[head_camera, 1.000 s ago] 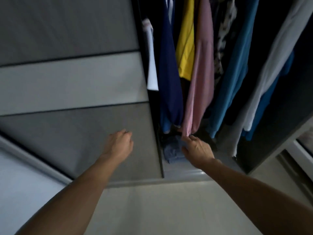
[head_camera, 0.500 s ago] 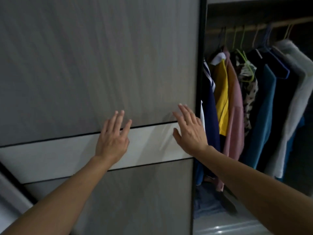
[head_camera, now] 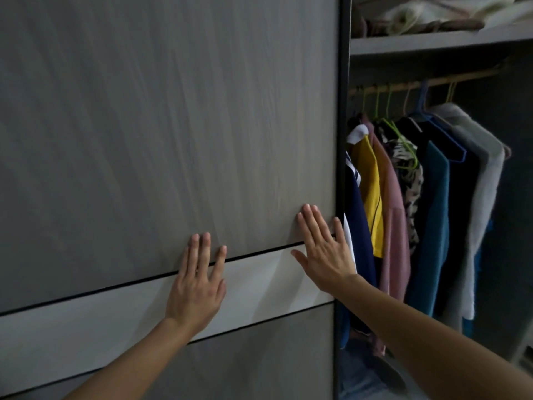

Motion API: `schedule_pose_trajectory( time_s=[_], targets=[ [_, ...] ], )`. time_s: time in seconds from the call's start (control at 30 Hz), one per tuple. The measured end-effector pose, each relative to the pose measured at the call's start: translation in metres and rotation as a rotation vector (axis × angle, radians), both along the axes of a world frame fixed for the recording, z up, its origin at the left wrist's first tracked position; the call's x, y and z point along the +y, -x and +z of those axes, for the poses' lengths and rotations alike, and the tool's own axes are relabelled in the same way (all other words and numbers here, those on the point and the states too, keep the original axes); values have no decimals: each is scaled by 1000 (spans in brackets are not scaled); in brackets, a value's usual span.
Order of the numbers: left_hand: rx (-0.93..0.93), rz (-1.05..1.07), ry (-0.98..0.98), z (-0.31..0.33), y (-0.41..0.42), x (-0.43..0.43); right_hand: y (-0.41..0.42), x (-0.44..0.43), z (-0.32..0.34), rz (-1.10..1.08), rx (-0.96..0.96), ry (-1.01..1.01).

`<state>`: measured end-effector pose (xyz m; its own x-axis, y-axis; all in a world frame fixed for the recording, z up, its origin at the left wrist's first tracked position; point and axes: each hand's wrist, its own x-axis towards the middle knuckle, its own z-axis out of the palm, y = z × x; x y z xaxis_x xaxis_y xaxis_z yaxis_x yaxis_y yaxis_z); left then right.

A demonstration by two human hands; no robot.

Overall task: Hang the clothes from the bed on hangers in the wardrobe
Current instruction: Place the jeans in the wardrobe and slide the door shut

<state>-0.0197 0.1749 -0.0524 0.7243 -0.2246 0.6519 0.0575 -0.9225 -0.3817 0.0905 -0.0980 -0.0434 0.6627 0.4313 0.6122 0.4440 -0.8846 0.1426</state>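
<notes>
Two flat palms press the sliding wardrobe door [head_camera: 173,125]: our left grip [head_camera: 196,287] and right grip [head_camera: 326,255] lie released, fingers straight, holding nothing. Right of the door, shirts [head_camera: 372,192] fill the hangers [head_camera: 403,145]. The clothes from the bed are out of view; we judge them light and limp, best taken at the shoulders.
</notes>
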Motion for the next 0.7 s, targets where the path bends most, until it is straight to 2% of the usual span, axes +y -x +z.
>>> schedule_pose_trajectory(
  time_s=[0.27, 0.5, 0.7],
  targets=[
    [-31, -58, 19, -4, -6, -7, -6, -7, -2, -31, -1, 15],
    [-58, -139, -91, -3, -19, -21, -12, -28, 1, -93, 28, 10],
    [24, -178, -142, 7, -30, -52, -20, -63, 6, -193, 96, -6]
  ],
)
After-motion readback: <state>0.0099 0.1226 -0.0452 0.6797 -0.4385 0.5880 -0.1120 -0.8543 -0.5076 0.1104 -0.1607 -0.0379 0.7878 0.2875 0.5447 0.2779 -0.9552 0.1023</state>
